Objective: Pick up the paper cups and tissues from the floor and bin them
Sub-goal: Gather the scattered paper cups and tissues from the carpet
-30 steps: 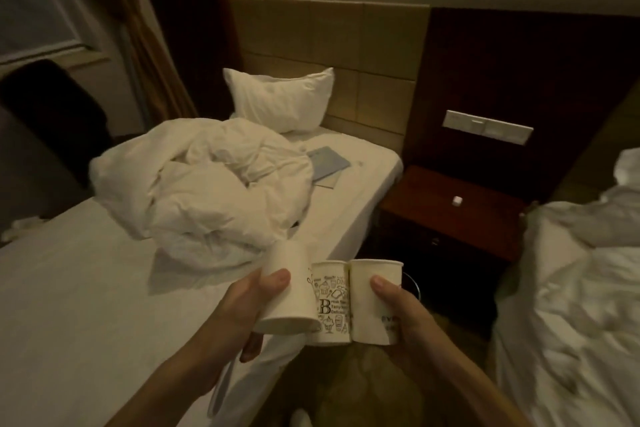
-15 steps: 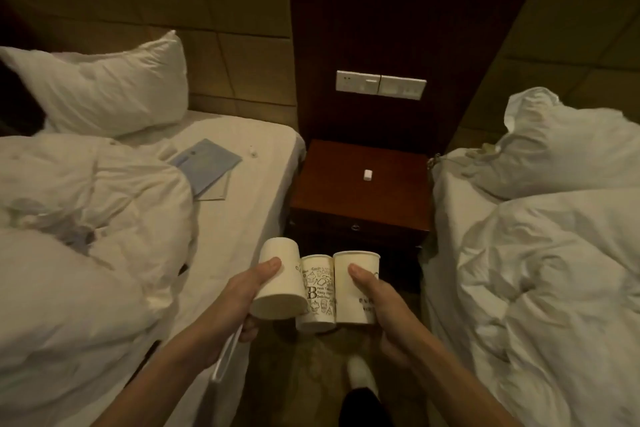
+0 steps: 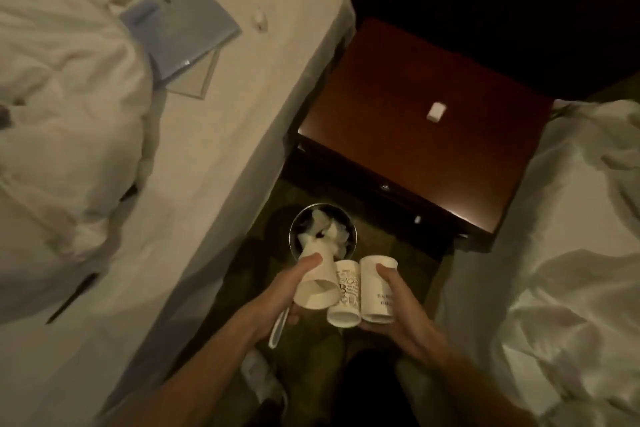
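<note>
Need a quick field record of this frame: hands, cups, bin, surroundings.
left hand: holds plain cup, tilted, mouth toward camera
right hand: holds two cups, printed cup and lettered cup
bin: on floor between the beds, just beyond the cups, tissues inside
nightstand: behind bin, small white item on top
left bed: blue folder on sheet

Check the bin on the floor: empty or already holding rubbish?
Already holding rubbish. White crumpled tissues show inside the round bin, below the cups held above it.
</note>
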{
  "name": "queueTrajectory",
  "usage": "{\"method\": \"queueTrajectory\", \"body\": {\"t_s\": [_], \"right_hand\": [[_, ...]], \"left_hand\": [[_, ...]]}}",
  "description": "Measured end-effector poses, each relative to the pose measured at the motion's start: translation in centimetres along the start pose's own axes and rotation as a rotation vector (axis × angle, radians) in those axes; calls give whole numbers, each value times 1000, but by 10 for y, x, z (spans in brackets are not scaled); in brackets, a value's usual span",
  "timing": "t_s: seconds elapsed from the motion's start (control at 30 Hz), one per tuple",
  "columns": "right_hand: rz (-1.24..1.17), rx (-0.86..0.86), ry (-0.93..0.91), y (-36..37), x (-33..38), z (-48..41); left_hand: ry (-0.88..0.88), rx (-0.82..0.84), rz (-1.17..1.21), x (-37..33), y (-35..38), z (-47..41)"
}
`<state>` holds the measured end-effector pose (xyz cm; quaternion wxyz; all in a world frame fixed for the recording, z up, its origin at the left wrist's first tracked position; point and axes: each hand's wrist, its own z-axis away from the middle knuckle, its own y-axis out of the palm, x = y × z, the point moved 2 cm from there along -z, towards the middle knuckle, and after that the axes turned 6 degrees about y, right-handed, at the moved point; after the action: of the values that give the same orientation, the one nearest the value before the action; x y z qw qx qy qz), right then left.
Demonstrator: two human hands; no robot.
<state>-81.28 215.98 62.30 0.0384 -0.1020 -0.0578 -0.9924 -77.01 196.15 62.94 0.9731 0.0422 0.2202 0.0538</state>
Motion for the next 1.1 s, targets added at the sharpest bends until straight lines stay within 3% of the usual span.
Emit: {"method": "queueTrajectory", "body": {"t_s": [0.23,0.43,0.57,0.83,0.97,1.1], "right_hand": [[15,-68,152,7,21,-185],[242,-53,156,16,4,-317],[362,-84,61,18,-7,-379],[433,-159,-5,21,-13,-438],[660,-201,-44,24,-5,-428],[868,-203,-205,19,-2,-398]], "left_hand": [[-84,-77,126,43,-36,-181],[-159,-155,139,107,-64,-309],[-140,-235,125,132,-63,-365],[-91,-341,258,161,-60,-422],[-28,-367,243,166,-69,-417],[70,-385,107,157,-76,-389]]}}
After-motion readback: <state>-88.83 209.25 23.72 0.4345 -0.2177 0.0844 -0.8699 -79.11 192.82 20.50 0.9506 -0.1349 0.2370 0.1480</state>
